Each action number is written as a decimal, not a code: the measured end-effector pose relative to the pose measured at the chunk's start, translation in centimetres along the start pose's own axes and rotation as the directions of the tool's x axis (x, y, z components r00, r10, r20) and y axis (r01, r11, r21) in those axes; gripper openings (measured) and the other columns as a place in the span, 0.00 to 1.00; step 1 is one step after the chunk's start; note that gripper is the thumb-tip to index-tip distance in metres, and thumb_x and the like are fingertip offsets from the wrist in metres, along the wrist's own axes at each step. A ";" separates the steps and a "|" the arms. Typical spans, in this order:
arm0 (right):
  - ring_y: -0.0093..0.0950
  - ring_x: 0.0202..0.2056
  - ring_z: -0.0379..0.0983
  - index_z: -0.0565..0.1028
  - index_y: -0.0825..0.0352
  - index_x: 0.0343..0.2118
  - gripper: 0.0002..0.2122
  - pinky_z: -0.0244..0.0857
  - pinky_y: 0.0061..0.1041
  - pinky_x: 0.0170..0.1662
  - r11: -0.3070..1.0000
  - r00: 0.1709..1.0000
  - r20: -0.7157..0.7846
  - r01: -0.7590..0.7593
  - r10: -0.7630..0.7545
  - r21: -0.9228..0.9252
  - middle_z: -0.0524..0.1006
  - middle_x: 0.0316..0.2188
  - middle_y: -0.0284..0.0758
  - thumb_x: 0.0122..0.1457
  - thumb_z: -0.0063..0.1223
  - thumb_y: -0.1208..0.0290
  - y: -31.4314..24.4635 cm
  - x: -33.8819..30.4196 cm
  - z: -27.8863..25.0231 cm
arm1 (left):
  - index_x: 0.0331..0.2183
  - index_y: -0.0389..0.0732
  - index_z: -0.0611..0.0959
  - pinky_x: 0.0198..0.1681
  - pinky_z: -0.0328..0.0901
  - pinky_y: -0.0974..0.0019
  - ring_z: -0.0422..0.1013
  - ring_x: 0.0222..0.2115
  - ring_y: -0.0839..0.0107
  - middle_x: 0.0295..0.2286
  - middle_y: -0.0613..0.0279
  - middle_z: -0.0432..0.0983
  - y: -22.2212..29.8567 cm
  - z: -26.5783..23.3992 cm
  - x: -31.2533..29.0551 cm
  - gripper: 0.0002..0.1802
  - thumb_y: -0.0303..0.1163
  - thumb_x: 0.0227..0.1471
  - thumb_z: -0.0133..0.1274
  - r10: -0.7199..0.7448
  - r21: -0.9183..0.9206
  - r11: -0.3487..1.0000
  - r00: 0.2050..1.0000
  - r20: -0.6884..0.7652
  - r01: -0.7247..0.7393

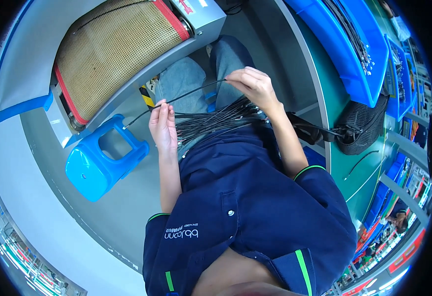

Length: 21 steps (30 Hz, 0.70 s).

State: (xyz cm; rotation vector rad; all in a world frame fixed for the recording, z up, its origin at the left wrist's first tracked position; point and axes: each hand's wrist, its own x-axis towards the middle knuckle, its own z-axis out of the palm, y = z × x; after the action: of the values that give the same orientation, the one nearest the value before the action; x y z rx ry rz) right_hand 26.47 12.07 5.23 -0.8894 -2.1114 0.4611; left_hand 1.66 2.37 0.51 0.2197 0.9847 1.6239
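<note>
- Pinching one black cable (196,91) between thumb and fingers, the left hand (164,128) lets one end run past it toward the blue stool (90,167).
- The right hand (254,89) pinches the same cable with its fingertips.
- Between the hands, the cable runs nearly straight, above a bundle of black cables (211,121) lying across the person's lap.
- Beyond, at left, stands a mesh belt (122,54) edged in red.

Bright lt; rim warped, blurry; corners blk.
</note>
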 end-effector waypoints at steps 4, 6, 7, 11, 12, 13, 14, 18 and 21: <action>0.25 0.27 0.73 0.80 0.66 0.30 0.07 0.68 0.22 0.30 0.999 0.999 0.018 -0.041 0.040 0.028 0.77 0.26 0.32 0.45 0.63 0.76 -0.3 0.0 0.0 | 0.39 0.33 0.78 0.41 0.69 0.76 0.73 0.33 0.77 0.35 0.61 0.75 0.1 0.1 -0.1 0.08 0.23 0.55 0.52 -0.008 0.019 1.000 1.000 0.005 0.008; 0.25 0.27 0.73 0.80 0.66 0.30 0.07 0.68 0.22 0.29 0.998 0.998 0.034 -0.051 0.050 0.022 0.76 0.25 0.31 0.46 0.64 0.75 -0.4 0.0 0.0 | 0.39 0.32 0.78 0.41 0.69 0.77 0.73 0.33 0.77 0.35 0.60 0.75 0.1 0.1 0.0 0.09 0.23 0.55 0.52 0.006 0.023 1.000 1.000 -0.010 -0.006; 0.24 0.26 0.73 0.81 0.66 0.29 0.07 0.68 0.22 0.29 0.998 0.997 0.050 -0.061 0.061 0.014 0.76 0.25 0.31 0.46 0.64 0.75 -0.4 0.0 0.0 | 0.39 0.32 0.78 0.41 0.69 0.77 0.73 0.33 0.77 0.35 0.60 0.75 0.1 0.1 0.0 0.09 0.23 0.55 0.52 0.005 0.023 1.000 1.000 -0.010 -0.005; 0.24 0.26 0.73 0.81 0.66 0.30 0.07 0.67 0.22 0.29 0.991 0.992 0.067 -0.113 0.109 0.075 0.75 0.25 0.31 0.46 0.63 0.74 -0.2 -0.2 0.1 | 0.39 0.32 0.78 0.41 0.69 0.76 0.73 0.34 0.77 0.35 0.60 0.75 0.2 0.2 -0.1 0.09 0.23 0.55 0.52 0.006 0.031 1.000 1.000 0.013 -0.006; 0.24 0.26 0.73 0.81 0.66 0.30 0.07 0.67 0.22 0.29 0.986 0.988 0.077 -0.139 0.132 0.090 0.75 0.24 0.31 0.46 0.63 0.74 -0.2 -0.2 0.1 | 0.39 0.32 0.78 0.41 0.69 0.76 0.73 0.34 0.76 0.35 0.60 0.75 0.2 0.2 -0.1 0.09 0.23 0.55 0.52 0.007 0.026 1.000 1.000 0.016 -0.008; 0.24 0.26 0.73 0.81 0.66 0.31 0.07 0.67 0.22 0.29 0.981 0.984 0.088 -0.165 0.156 0.105 0.75 0.24 0.32 0.47 0.63 0.74 -0.3 -0.2 0.0 | 0.39 0.32 0.78 0.41 0.69 0.76 0.73 0.34 0.76 0.35 0.60 0.75 0.1 0.2 -0.1 0.09 0.23 0.55 0.52 0.007 0.027 1.000 1.000 0.016 -0.007; 0.24 0.26 0.73 0.81 0.66 0.31 0.07 0.67 0.22 0.29 0.981 0.984 0.088 -0.166 0.157 0.105 0.75 0.24 0.32 0.47 0.63 0.74 -0.2 -0.2 0.0 | 0.39 0.32 0.78 0.41 0.69 0.76 0.73 0.34 0.76 0.35 0.60 0.75 0.1 0.1 -0.1 0.09 0.23 0.55 0.52 0.005 0.033 0.999 1.000 0.015 -0.005; 0.24 0.25 0.72 0.81 0.65 0.31 0.07 0.66 0.22 0.28 0.977 0.981 0.091 -0.182 0.172 0.112 0.75 0.24 0.31 0.47 0.63 0.74 -0.1 -0.3 0.0 | 0.40 0.32 0.78 0.40 0.69 0.77 0.73 0.34 0.76 0.34 0.60 0.75 0.0 0.1 -0.1 0.09 0.23 0.55 0.52 0.003 0.027 1.000 1.000 0.015 -0.004; 0.23 0.24 0.72 0.81 0.65 0.30 0.06 0.65 0.22 0.27 0.975 0.979 0.088 -0.193 0.183 0.114 0.75 0.23 0.31 0.47 0.63 0.73 -0.1 -0.5 -0.1 | 0.40 0.32 0.78 0.40 0.69 0.77 0.73 0.34 0.76 0.34 0.60 0.75 -0.2 0.3 -0.3 0.09 0.23 0.55 0.51 -0.003 0.037 0.999 1.000 0.012 0.002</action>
State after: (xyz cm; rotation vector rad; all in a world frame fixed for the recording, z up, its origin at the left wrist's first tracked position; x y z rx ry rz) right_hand 26.77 11.66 5.10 -1.0187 -2.0517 0.7262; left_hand 2.05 2.19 0.69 0.2532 1.0058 1.6012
